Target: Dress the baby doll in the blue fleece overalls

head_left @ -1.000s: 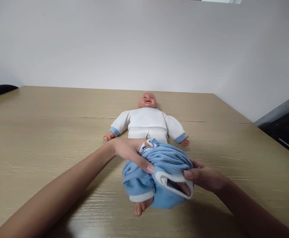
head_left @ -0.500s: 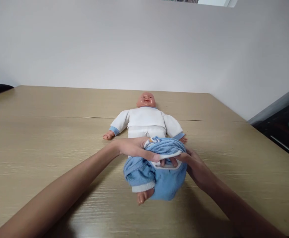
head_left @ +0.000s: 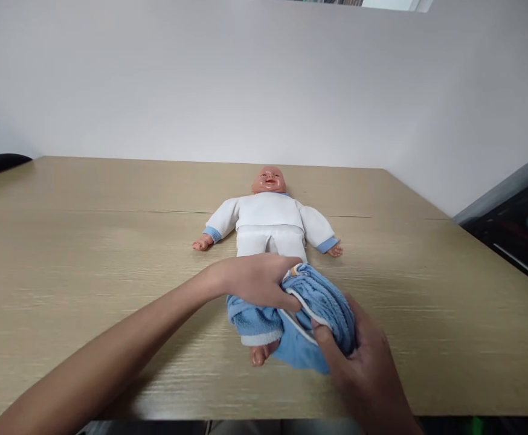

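Observation:
A baby doll [head_left: 270, 208] lies on its back on the table, head away from me, in a white top with blue cuffs. Blue trousers [head_left: 257, 323] with white trim are around its leg on the left, and that foot pokes out of the cuff. The other leg of the trousers is bunched up, and the doll's second foot is hidden. My left hand [head_left: 261, 279] grips the gathered cloth from the left, thumb on the white edge. From the right, my right hand [head_left: 359, 356] is closed around the same bunched cloth, its thumb at the white-edged opening.
The wooden table [head_left: 110, 254] reaches back to a pale wall [head_left: 200, 84]. A dark screen-like object [head_left: 518, 223] stands at the right edge, and a black curved object [head_left: 1, 164] shows at the far left.
Both hands have shifted the bunched cloth to the right and tilted it, its opening now slanting. My right hand has come lower and nearer. The table's front edge has come into view.

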Demonstrator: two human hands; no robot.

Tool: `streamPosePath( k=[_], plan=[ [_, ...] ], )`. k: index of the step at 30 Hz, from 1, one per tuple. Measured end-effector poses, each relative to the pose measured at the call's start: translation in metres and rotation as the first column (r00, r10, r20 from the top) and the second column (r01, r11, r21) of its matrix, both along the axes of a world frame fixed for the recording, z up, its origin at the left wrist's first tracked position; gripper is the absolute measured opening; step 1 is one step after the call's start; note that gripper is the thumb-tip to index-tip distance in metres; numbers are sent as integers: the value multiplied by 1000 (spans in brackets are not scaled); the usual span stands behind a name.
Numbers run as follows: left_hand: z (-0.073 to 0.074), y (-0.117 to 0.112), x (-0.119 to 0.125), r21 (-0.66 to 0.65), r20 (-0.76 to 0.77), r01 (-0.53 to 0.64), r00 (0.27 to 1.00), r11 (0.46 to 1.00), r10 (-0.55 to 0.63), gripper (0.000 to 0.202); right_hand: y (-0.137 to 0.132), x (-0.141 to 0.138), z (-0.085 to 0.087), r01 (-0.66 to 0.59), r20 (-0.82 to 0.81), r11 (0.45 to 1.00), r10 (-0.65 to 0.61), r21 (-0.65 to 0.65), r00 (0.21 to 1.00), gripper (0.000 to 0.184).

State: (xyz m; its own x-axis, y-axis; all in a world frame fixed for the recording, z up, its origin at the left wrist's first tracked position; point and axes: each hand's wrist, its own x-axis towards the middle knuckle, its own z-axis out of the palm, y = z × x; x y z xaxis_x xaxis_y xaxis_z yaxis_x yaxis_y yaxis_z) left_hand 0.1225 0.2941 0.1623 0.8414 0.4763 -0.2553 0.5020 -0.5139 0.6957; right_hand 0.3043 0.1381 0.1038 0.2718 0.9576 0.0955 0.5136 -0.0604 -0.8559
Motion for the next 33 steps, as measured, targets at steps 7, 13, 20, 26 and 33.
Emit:
streamPosePath(
  k=[7,13,20,26,33],
  plan=[
    [1,-21,6,127,-66,-53,996,990,62,39,-12,4,3,-33,-6,993,32,-113,999,41],
    [0,-34,11,311,-149,-40,985,950,90,31,-18,-5,2,-52,-113,978,29,-201,993,41],
    [-2,-33,4,356,-290,109,957,928,-1,64,-14,-3,-18,-43,-35,985,37,-167,999,56],
    [-6,-31,5,316,-304,120,952,941,-19,72,-23,6,-39,-6,156,999,14,-47,988,35],
    [-18,-23,8,208,-195,102,979,973,-61,71,-24,13,-40,-39,-112,998,34,-42,993,36]
  ],
)
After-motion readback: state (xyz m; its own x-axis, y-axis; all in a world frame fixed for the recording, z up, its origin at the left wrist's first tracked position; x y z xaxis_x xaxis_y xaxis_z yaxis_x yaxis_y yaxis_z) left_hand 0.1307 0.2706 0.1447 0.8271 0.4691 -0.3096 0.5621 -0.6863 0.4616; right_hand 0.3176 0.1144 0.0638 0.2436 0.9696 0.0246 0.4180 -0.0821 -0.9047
